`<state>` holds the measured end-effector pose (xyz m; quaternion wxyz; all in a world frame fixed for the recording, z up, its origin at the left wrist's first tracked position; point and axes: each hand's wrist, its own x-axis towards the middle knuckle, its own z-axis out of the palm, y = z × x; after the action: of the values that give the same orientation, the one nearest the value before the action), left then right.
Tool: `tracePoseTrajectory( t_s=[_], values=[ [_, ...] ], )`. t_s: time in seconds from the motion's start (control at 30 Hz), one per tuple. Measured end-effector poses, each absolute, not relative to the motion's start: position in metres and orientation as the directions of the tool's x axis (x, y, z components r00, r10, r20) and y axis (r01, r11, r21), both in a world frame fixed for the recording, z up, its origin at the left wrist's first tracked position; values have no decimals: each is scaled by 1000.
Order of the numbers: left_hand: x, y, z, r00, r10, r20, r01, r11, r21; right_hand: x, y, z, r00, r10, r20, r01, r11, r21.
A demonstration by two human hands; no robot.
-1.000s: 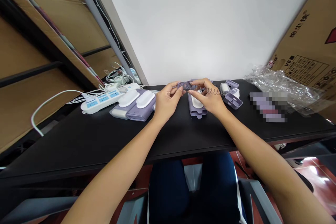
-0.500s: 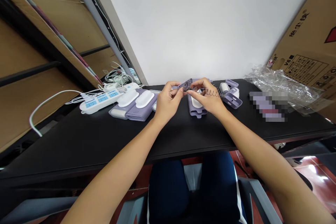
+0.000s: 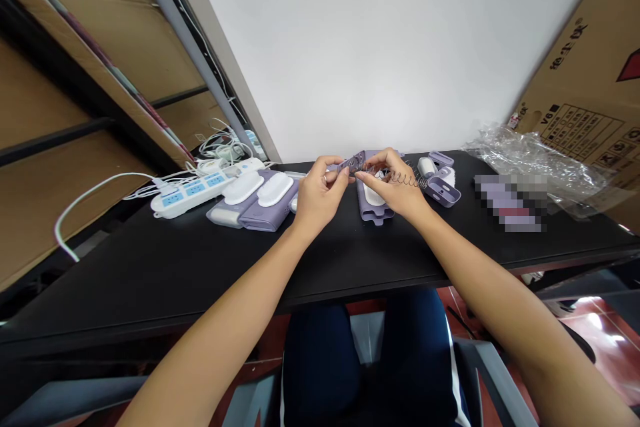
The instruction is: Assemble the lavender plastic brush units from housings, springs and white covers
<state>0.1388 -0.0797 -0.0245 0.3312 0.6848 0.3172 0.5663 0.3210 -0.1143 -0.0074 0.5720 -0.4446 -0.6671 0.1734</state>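
Observation:
My left hand (image 3: 319,199) pinches a small dark purple piece (image 3: 354,161) between thumb and fingers, just above the table. From the right, my right hand (image 3: 397,185) closes its thumb and fingertips on the same piece's right end; its exact contact is partly hidden. A thin coiled cord (image 3: 409,178) runs behind my right hand toward an open purple housing (image 3: 444,193). A white rounded part (image 3: 427,167) lies beside that housing. Below my hands lies a purple case (image 3: 376,215) with a white oval pad, partly covered by my right hand.
Two purple cases with white oval pads (image 3: 275,189) lie left of my hands, by a white power strip (image 3: 193,195) with tangled cables. Clear plastic wrap (image 3: 545,160) and a blurred purple item (image 3: 513,203) are on the right of the black table (image 3: 345,263). A cardboard box (image 3: 590,93) stands behind.
Almost nothing differs. Both hands stay on the dark purple piece, which has barely shifted.

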Motion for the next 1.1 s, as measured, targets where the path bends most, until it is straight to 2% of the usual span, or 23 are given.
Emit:
tracePoseTrajectory(
  t_s=[0.47,1.1],
  values=[
    [135,-81,-26,215,750,626,159,-659,735,323,-108,-15,70,779,623,433,539,-723],
    [135,-76,-25,289,784,549,27,-580,814,322,-113,-10,96,776,623,483,511,-711]
  ],
)
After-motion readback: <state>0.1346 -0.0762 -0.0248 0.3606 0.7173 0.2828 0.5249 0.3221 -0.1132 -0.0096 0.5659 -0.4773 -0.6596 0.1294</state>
